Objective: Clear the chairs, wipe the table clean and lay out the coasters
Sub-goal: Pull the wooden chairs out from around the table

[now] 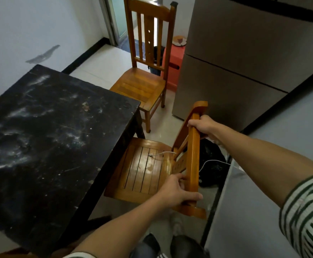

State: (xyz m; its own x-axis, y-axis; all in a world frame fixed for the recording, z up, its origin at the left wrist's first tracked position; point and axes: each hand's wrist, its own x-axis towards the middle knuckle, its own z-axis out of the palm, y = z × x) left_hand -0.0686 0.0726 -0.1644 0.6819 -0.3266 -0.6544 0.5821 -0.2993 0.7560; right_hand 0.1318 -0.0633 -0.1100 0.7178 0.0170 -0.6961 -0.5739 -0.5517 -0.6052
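Observation:
A wooden chair (144, 172) stands at the near right side of the black table (46, 138), its seat partly under the table edge. My left hand (178, 190) grips the near end of the chair's top rail. My right hand (202, 126) grips the far end of the same rail. A thin white cable (163, 153) lies across the seat and trails off behind the backrest. The tabletop is dark and smeared with white dusty marks and crumbs. A second wooden chair (142, 86) stands at the table's far right corner, its seat bare.
A tall grey fridge (245, 62) stands close on the right. A black bag (213, 164) lies on the floor behind the near chair. A pink stool (174, 60) with a dish on it sits beyond the far chair. A white wall runs along the left.

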